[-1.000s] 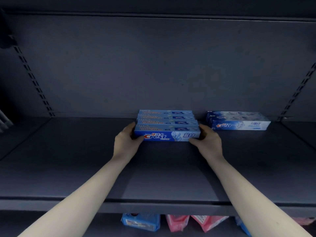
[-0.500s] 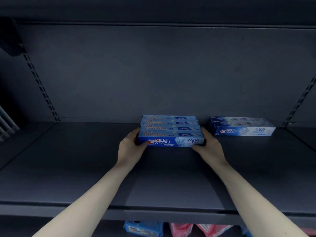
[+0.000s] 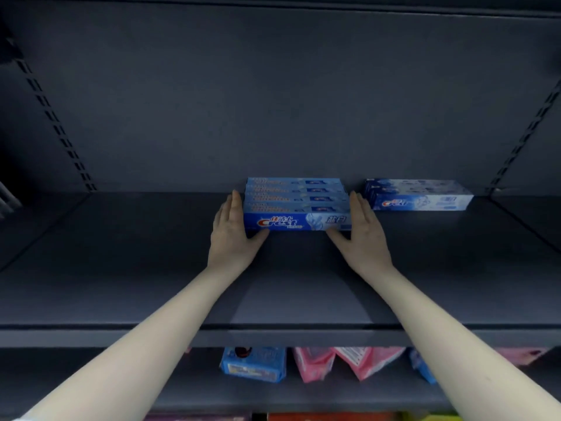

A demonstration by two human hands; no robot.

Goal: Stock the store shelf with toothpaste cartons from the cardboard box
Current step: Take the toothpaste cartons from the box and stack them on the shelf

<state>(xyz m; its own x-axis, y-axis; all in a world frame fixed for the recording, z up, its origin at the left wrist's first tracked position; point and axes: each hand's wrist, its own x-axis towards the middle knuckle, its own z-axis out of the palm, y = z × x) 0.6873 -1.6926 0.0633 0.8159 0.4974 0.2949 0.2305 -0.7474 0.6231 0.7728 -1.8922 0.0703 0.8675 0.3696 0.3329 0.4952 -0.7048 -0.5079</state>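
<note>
We see the toothpaste cartons [image 3: 296, 205] sitting on the shelf [image 3: 151, 268] as a row of four, back against the rear panel. Left hand [image 3: 233, 235] and right hand [image 3: 362, 235] now flank the row with fingers straight and flat on its ends, thumbs at the front corners — earlier the fingers were curled around it. A second carton stack [image 3: 420, 196] sits just right. Packets [image 3: 253, 364] hang below.
</note>
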